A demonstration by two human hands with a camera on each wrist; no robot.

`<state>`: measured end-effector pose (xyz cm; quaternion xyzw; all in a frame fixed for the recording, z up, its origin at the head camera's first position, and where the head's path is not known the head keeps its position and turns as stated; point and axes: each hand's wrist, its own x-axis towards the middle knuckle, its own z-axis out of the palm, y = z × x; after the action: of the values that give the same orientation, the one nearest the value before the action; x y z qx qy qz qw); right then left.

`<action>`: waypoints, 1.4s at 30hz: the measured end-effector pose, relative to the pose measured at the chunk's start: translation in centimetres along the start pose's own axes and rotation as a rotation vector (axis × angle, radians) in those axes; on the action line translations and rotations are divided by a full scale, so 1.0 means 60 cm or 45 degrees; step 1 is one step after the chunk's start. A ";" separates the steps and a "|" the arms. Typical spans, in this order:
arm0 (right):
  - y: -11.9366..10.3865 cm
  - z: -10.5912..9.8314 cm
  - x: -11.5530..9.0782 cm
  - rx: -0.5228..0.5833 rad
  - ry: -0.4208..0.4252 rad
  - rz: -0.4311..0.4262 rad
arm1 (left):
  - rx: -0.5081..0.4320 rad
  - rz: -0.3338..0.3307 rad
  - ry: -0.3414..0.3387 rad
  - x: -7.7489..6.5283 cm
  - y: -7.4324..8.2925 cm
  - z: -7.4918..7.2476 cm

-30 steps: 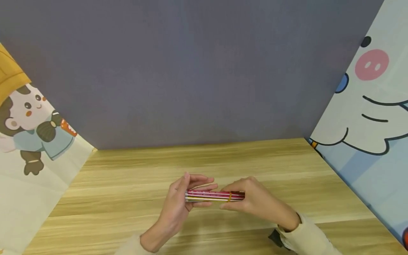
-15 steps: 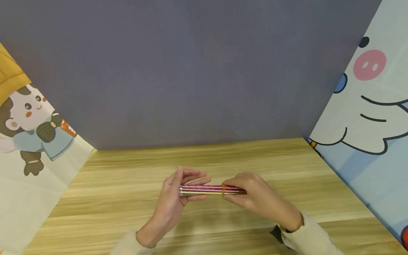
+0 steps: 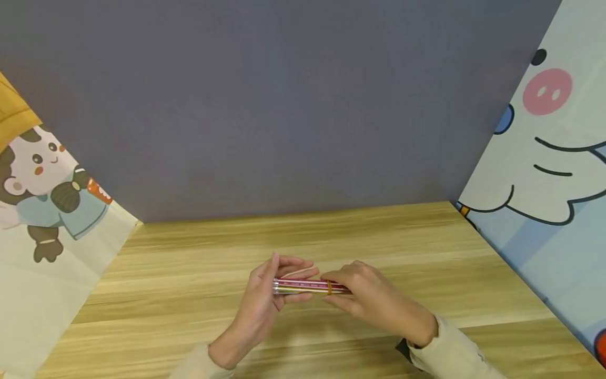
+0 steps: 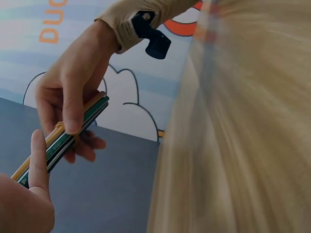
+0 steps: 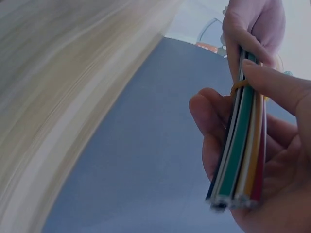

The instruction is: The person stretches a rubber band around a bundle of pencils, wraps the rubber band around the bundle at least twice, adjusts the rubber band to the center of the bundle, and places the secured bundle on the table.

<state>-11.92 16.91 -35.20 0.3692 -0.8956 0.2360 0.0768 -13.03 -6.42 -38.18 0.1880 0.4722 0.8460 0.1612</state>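
Observation:
A bundle of pencils (image 3: 300, 286), bound with an orange-yellow rubber band (image 3: 330, 287), is held level above the table. My left hand (image 3: 258, 295) holds its left part, with the pencil ends near the palm and fingers on both sides. Over at the band, my right hand (image 3: 379, 300) pinches the bundle, its thumb pressing from one side and fingers behind. Green, yellow, red and dark pencils (image 5: 240, 145) show in the right wrist view, their far ends bare. An "HB" mark on the pencils (image 4: 53, 150) is visible in the left wrist view.
The wood-grain table (image 3: 189, 263) lies below both hands. A grey panel (image 3: 284, 105) rises behind it, with cartoon-printed walls on the left (image 3: 71, 210) and right (image 3: 558, 179). A dark camera mount (image 4: 153, 36) sits on the right wrist by the sleeve.
Both hands and the bundle have shifted slightly about the same spot. Compared with a second ago, my right hand is a little further left and the band sits nearer my left hand.

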 end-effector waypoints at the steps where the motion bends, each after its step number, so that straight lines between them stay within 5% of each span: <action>1: 0.001 -0.001 0.001 0.005 0.000 0.005 | -0.001 0.005 0.005 0.000 0.002 -0.001; 11: 0.001 0.015 0.004 -0.009 0.105 -0.090 | 0.000 -0.032 0.092 -0.004 -0.007 0.003; 17: 0.004 0.021 0.003 0.025 0.084 -0.109 | 0.030 -0.054 0.050 -0.002 -0.016 0.003; 20: 0.004 0.021 0.003 0.047 0.066 -0.060 | 0.188 -0.060 0.036 0.002 -0.012 0.000; 25: 0.010 0.020 0.002 0.014 0.087 -0.024 | 0.653 -0.177 -0.036 0.010 0.006 -0.011; 29: 0.022 0.018 0.004 -0.006 0.108 -0.029 | 0.802 -0.238 -0.159 0.014 0.025 -0.022; 35: 0.044 -0.003 0.004 0.097 0.014 0.071 | 1.000 -0.149 -0.165 0.017 0.046 -0.039; 42: 0.061 -0.021 0.003 0.244 -0.169 0.147 | 1.273 -0.064 -0.145 0.020 0.041 -0.050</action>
<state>-14.66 19.64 -35.35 0.3374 -0.8918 0.2997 -0.0320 -15.70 -9.33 -37.29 0.2766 0.8145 0.5006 0.0971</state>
